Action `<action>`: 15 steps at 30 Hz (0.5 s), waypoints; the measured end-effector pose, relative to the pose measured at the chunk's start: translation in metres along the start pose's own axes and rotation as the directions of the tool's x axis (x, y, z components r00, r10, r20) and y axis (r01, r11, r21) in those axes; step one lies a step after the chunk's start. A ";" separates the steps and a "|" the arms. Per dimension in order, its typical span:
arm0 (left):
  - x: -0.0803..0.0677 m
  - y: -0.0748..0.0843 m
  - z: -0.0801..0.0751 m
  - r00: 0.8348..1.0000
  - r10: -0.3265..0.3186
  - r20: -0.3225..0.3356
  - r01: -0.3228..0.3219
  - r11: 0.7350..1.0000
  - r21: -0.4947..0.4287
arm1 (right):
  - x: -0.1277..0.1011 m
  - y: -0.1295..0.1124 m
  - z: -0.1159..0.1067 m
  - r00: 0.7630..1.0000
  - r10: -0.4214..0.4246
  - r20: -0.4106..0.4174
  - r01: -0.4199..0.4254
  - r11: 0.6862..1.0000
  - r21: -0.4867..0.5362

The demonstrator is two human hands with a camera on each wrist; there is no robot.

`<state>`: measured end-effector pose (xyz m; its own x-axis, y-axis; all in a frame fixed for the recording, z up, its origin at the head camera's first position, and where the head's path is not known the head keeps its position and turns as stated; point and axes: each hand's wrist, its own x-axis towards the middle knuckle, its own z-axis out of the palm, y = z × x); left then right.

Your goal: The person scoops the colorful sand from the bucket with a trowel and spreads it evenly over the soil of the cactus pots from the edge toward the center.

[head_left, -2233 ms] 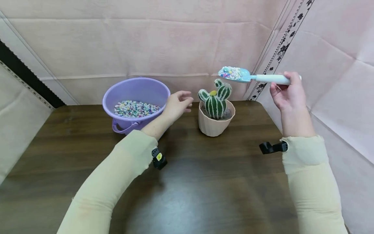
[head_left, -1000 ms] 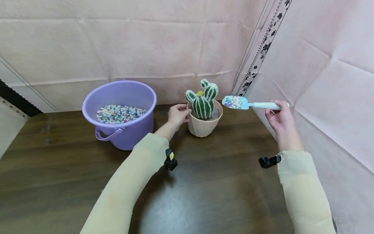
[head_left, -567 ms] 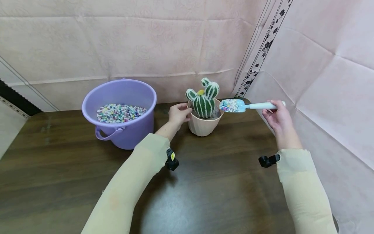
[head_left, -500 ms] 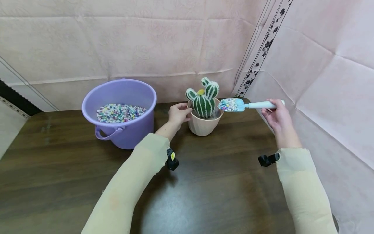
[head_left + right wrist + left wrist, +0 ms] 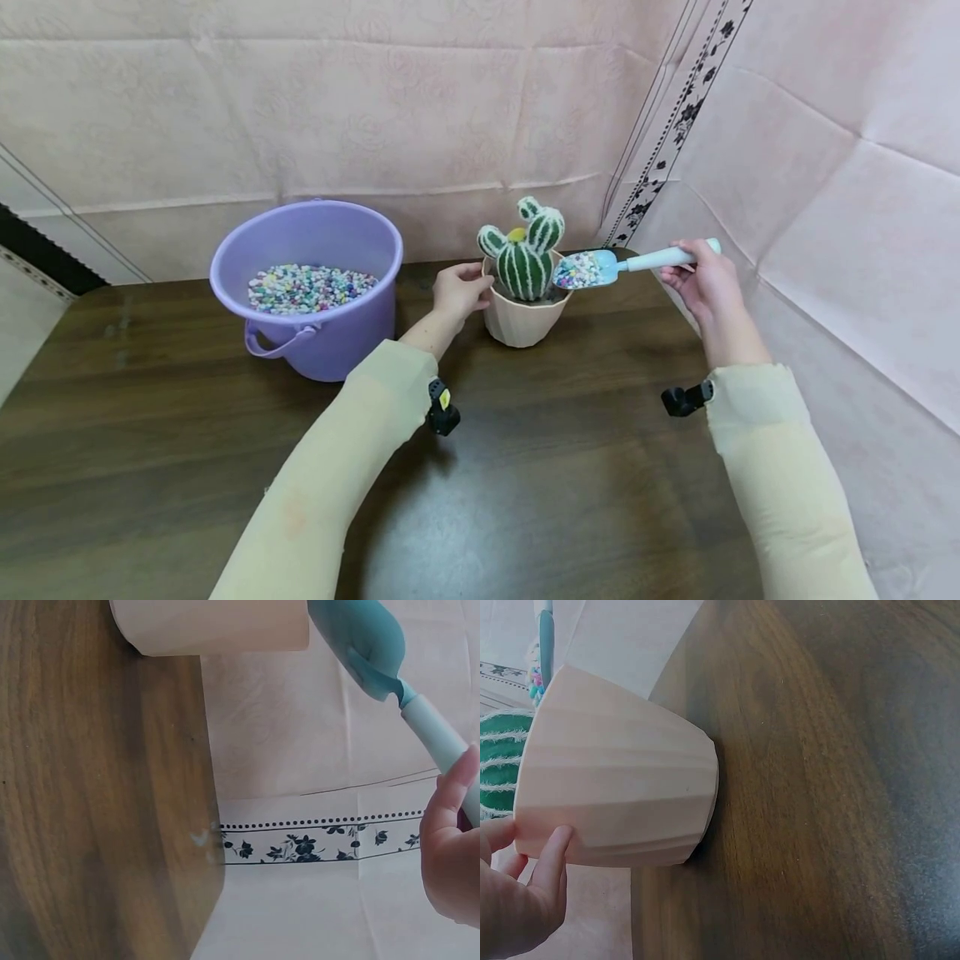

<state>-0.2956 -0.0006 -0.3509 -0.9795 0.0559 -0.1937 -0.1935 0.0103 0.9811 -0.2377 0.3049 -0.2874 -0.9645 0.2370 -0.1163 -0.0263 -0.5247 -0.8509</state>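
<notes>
A cream faceted flowerpot (image 5: 525,322) with a green-and-white knitted cactus (image 5: 524,271) stands upright at the back of the table. My left hand (image 5: 455,293) pinches its left rim; in the left wrist view the fingers (image 5: 551,862) lie against the outer wall. My right hand (image 5: 708,279) grips the pale handle of a light blue hand trowel (image 5: 611,267). Small multicoloured pebbles (image 5: 579,271) fill the trowel's blade, which tilts down over the pot's right rim. From below, the right wrist view shows the underside of the trowel (image 5: 367,645). The pebbles are hidden there.
A purple bucket (image 5: 337,342), partly filled with multicoloured pebbles (image 5: 311,289), stands left of the pot, its handle hanging in front. Pinkish cloth (image 5: 375,117) covers the wall behind the dark wooden table (image 5: 555,467) and the wall at right.
My left hand has moved right from beside the bucket to the pot's rim. The loaded trowel has come down and left to the pot, and its handle end has lately risen, tipping the blade.
</notes>
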 end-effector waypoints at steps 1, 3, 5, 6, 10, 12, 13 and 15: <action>0.000 0.000 0.000 1.000 -0.002 0.001 0.002 1.000 0.001 | 0.000 0.000 0.001 1.000 -0.003 -0.002 0.003 1.000 -0.009; -0.001 0.001 0.000 1.000 -0.005 0.005 0.005 1.000 0.003 | 0.000 -0.001 0.004 1.000 -0.020 -0.008 0.019 0.999 -0.050; -0.001 0.001 0.000 1.000 -0.003 0.006 0.003 1.000 0.008 | 0.000 -0.001 0.006 0.999 -0.038 -0.011 0.037 0.995 -0.094; -0.002 0.002 0.000 1.000 -0.002 0.007 0.002 1.000 0.011 | 0.000 -0.001 0.007 0.999 -0.048 -0.011 0.046 0.993 -0.113; -0.002 0.002 0.000 1.000 0.002 0.006 -0.002 1.000 0.014 | 0.000 -0.002 0.012 0.998 -0.067 -0.013 0.064 0.985 -0.159; -0.001 0.002 0.000 1.000 0.002 0.005 -0.002 1.000 0.012 | 0.000 -0.003 0.013 0.997 -0.069 -0.015 0.066 0.983 -0.170; -0.001 0.002 0.000 1.000 0.003 0.004 -0.003 1.000 0.012 | 0.000 -0.003 0.014 0.997 -0.070 -0.016 0.066 0.983 -0.174; -0.001 0.002 0.000 1.000 0.003 0.003 -0.004 1.000 0.012 | 0.000 -0.004 0.015 0.997 -0.071 -0.016 0.067 0.981 -0.184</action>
<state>-0.2948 -0.0005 -0.3488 -0.9800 0.0587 -0.1903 -0.1893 0.0218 0.9817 -0.2415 0.2940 -0.2765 -0.9560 0.2865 -0.0633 -0.0424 -0.3482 -0.9365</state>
